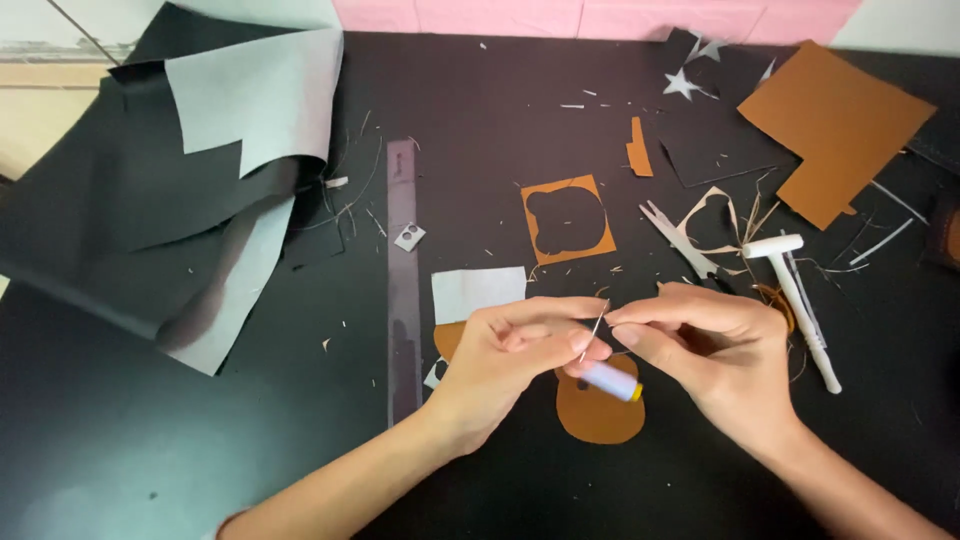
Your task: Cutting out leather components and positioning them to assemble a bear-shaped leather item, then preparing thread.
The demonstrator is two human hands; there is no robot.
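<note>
A thin needle [594,333] is held steeply upright between the hands, pinched low by the left hand [510,355] and met near its top by the right hand's [715,350] pinched fingertips, a pale thread spool [612,380] lying just below.

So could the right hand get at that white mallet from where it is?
Probably yes. The mallet lies on the mat just beside the right hand, with nothing but thin scraps between them. But its fingers are pinching thread at the needle, so they would have to let go first.
</note>
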